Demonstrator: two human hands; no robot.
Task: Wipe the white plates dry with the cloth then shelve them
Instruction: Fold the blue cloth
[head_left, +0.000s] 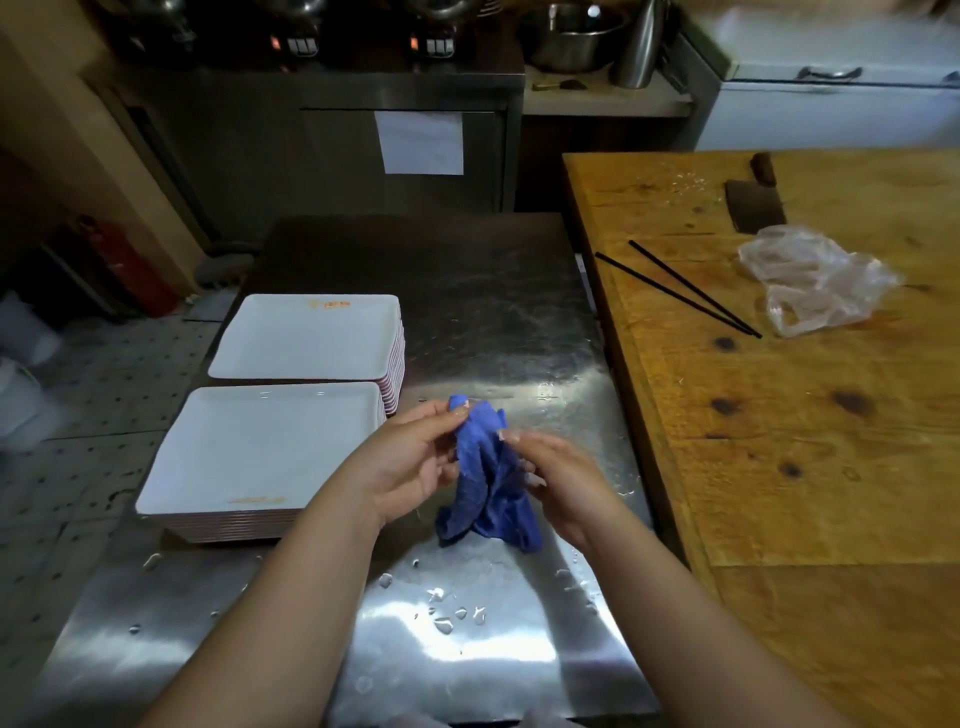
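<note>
Both hands pinched the blue cloth (488, 478) above the steel table (493, 322): the left hand (410, 462) near its top corner, the right hand (558, 478) at its side. Two stacks of white plates (270, 447) sat just left, beside them.

Crumpled blue cloth (488, 478) hangs beside two white plate stacks (270, 447).

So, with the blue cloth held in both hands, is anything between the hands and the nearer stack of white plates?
Nothing visible. The left hand and right hand pinch the crumpled blue cloth just right of the nearer stack of white rectangular plates; only bare wet steel table lies between them.
</note>
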